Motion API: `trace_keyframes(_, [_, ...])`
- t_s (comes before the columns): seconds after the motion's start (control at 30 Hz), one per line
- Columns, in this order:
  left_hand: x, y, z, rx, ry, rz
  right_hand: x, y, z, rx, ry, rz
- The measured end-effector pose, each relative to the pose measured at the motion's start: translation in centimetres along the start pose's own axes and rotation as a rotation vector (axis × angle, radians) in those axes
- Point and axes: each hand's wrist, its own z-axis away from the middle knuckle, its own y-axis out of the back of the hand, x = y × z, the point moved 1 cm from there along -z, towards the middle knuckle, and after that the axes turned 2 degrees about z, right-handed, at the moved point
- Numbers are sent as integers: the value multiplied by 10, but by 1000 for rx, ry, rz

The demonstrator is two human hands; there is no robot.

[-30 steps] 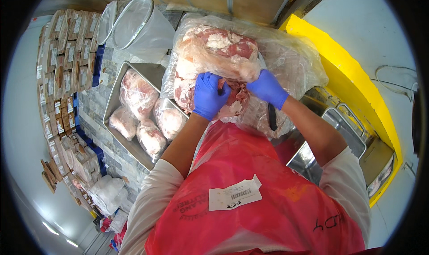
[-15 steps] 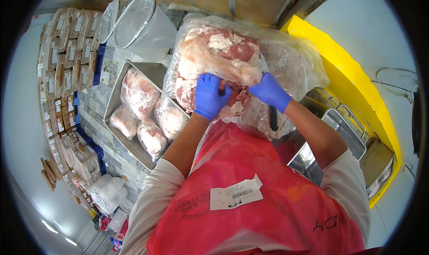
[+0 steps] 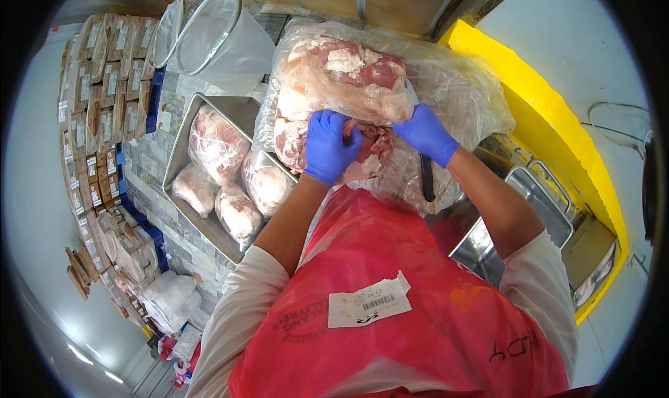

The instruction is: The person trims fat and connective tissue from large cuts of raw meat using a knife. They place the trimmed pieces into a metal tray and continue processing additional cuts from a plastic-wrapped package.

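Observation:
A large block of raw meat (image 3: pixel 380 74), red with pale fat, sits in crumpled clear plastic film (image 3: pixel 460 105) in front of me. My left hand (image 3: pixel 329 149), in a blue glove, has its fingers curled round a piece of meat (image 3: pixel 291 141) at the near side of the block. At the right edge of the meat my right hand (image 3: pixel 428 136), also gloved in blue, pinches the film; its fingertips are partly hidden. A knife (image 3: pixel 426 178) lies on the film, its black handle below my right hand and its blade partly covered.
On the left a metal tub (image 3: pixel 244 109) holds several bagged pieces of meat (image 3: pixel 217 143). Behind it stands a clear bag on a hoop (image 3: pixel 233 49). Stacked cartons (image 3: pixel 108 77) line the far left. Metal trays (image 3: pixel 536 196) and a yellow barrier (image 3: pixel 557 119) are on the right.
My right hand has shifted slightly to the right, away from the left hand. My left hand stays on the meat, almost in place.

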Motion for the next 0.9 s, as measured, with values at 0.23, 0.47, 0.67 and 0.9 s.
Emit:
trace_keyframes(0.23, [0, -2, 2, -16, 30, -8, -22, 4, 7, -16, 31, 90])
trace_keyframes(0.47, [1, -3, 2, -21, 7, -20, 9, -11, -6, 54, 112, -88])
trace_keyframes(0.67, [-4, -5, 1, -10, -14, -18, -33, 17, 7, -42, 11, -58])
trace_keyframes(0.9, [-2, -1, 0, -35, 8, -50, -27, 9, 2, -7, 36, 7])
